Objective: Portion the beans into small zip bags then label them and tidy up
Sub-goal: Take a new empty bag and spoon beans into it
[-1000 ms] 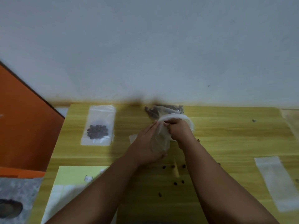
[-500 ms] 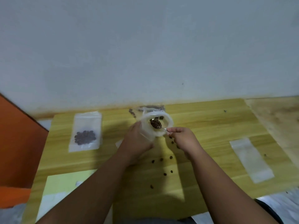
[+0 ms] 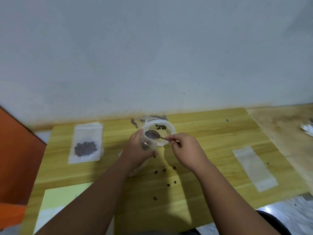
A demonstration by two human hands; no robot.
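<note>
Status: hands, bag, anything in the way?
Left hand grips open zip bag; right hand pinches spoon at its mouth. Few beans visible in tub. Loose beans scattered on table.

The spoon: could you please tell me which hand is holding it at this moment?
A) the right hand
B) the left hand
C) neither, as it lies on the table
A: the right hand pinches the handle of the spoon, whose bowl is over the white container, while the left hand holds a small clear bag.
</note>
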